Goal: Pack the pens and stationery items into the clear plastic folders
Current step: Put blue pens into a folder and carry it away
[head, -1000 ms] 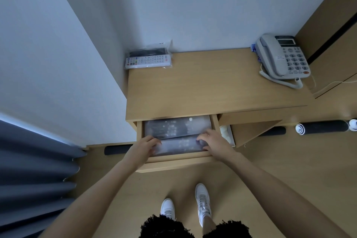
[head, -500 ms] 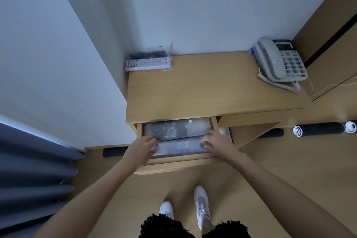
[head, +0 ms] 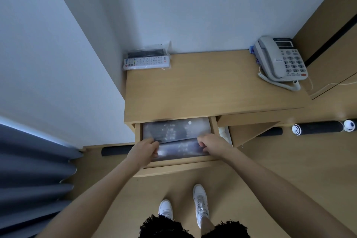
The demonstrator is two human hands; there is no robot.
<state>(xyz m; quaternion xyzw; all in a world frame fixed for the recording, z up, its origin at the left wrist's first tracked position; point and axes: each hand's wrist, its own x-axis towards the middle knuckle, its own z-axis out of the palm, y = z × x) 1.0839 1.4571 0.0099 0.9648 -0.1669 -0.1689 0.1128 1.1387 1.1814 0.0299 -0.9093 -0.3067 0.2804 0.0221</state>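
The desk drawer (head: 179, 168) is pulled out, and clear plastic folders lie inside it. The rear folder (head: 175, 128) has a white snap button, and dark items show through its plastic. A second folder (head: 180, 149) lies nearer the drawer front. My left hand (head: 144, 150) grips the left edges of the folders with curled fingers. My right hand (head: 211, 144) grips their right edges. The contents look blurred; single pens cannot be made out.
On the wooden desk top (head: 210, 87) a bagged white remote (head: 146, 62) lies at the back left and a grey telephone (head: 281, 62) at the back right. A dark curtain (head: 32, 177) hangs at the left. A rolled black mat (head: 318, 128) lies on the floor at the right.
Both hands have curled tighter on the folders' side edges. The rear folder's near edge has shifted slightly over the front one. The camera has drifted a little.
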